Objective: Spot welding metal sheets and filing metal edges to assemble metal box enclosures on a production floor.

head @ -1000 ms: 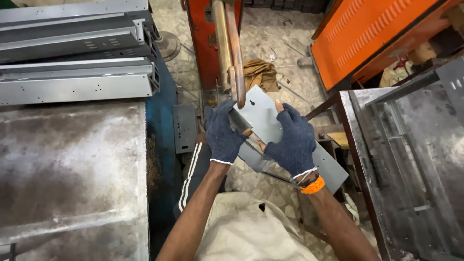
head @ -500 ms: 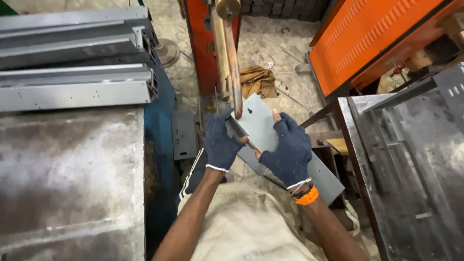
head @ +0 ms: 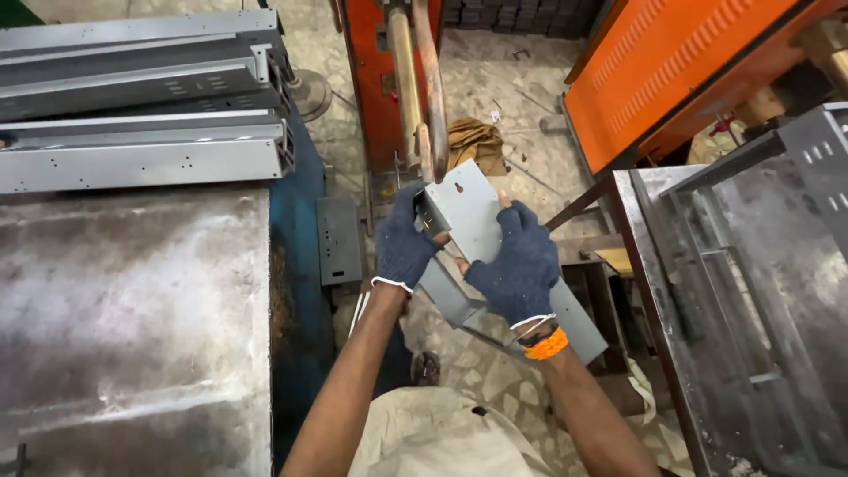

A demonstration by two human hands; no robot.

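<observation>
Head view shows us holding a grey sheet-metal bracket (head: 473, 221) up against the copper arms (head: 422, 97) of an orange-red welding machine (head: 375, 79). Our left hand (head: 405, 243), in a dark knit glove, is curled around the bracket's left folded edge, fingers pressed together on the metal. Our right hand (head: 517, 265), gloved the same and wearing an orange wristband (head: 546, 344), is closed on the bracket's right side, thumb on its face. The bracket's upper end, with a keyhole slot, sits just beside the tip of the copper arms; we cannot tell whether they touch. The bracket's lower end slopes down toward our right. To our left lies a worn metal surface (head: 132, 327), with long grey channel sections (head: 141, 115) stacked beyond it. To the right stands a grey metal frame (head: 742, 291).
</observation>
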